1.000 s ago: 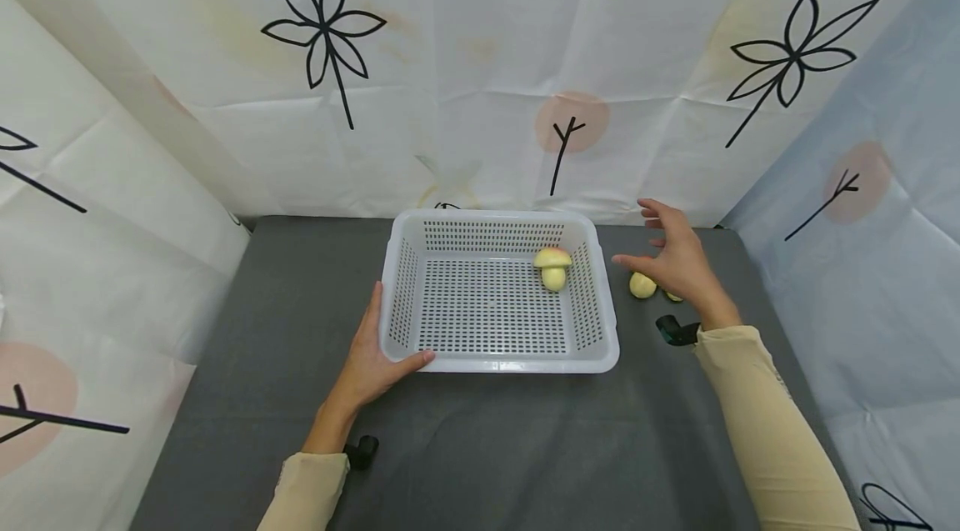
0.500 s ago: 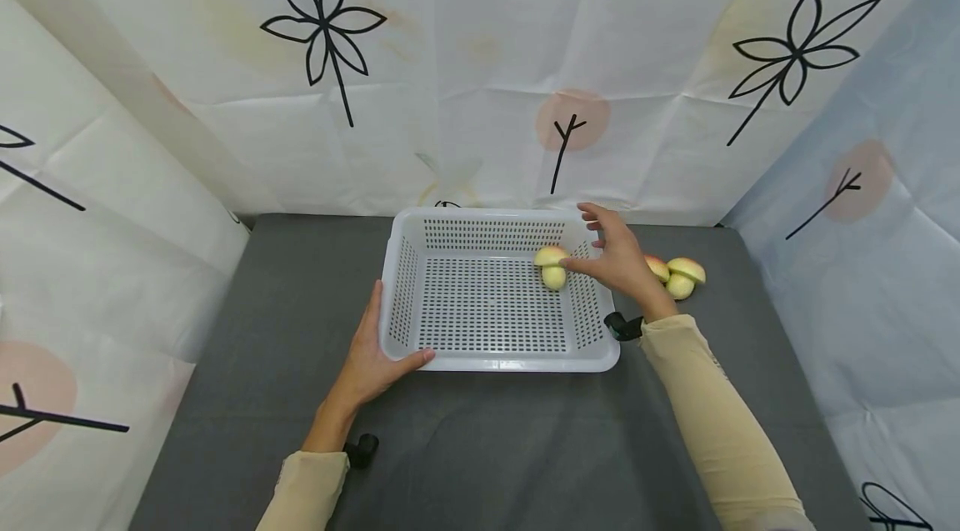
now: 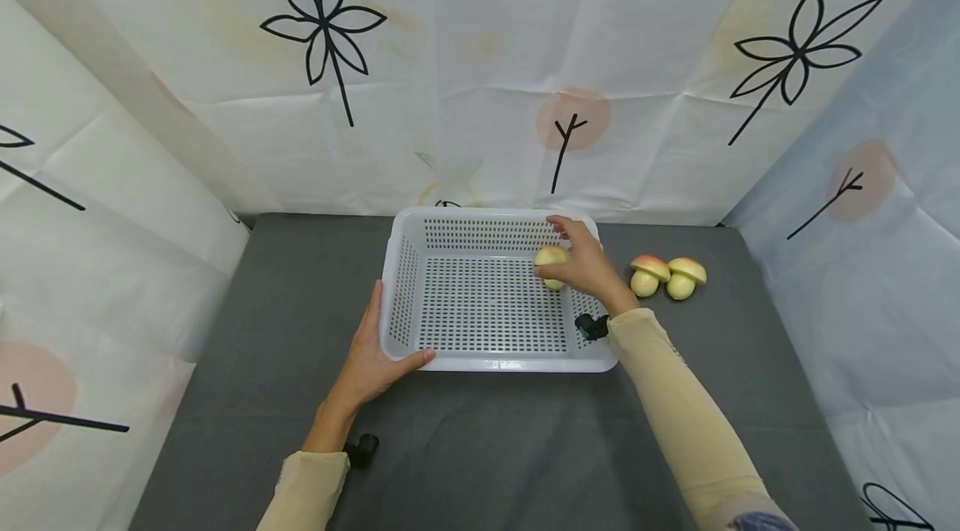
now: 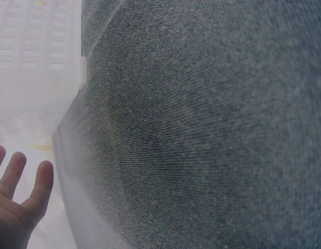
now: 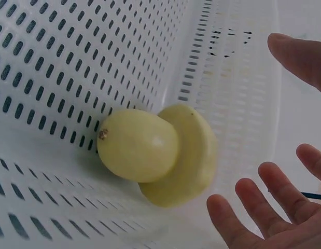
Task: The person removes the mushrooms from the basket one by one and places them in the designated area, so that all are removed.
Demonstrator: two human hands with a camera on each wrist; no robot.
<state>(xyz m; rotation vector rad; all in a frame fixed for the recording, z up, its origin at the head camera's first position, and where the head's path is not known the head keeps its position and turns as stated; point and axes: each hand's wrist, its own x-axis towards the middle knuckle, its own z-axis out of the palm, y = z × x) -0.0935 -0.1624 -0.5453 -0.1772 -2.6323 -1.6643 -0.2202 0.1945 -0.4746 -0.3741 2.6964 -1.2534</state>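
Note:
A toy mushroom with a yellow stem and a pale yellow cap lies inside the white perforated plastic basket, near its right side. In the head view my right hand hovers over that side, thumb and fingers spread apart, partly covering the mushroom. The right wrist view shows the toy mushroom resting on the basket's floor, with the fingers apart from it. My left hand touches the basket's front left corner, its thumb along the front rim and its straight fingers along the left side.
Two more toy mushrooms, one beside the other, lie on the grey tabletop right of the basket. White patterned cloth stands behind and at both sides of the table.
My right hand has moved left, from over the two mushrooms on the table to over the mushroom in the basket, uncovering the pair. The left hand and basket have stayed put.

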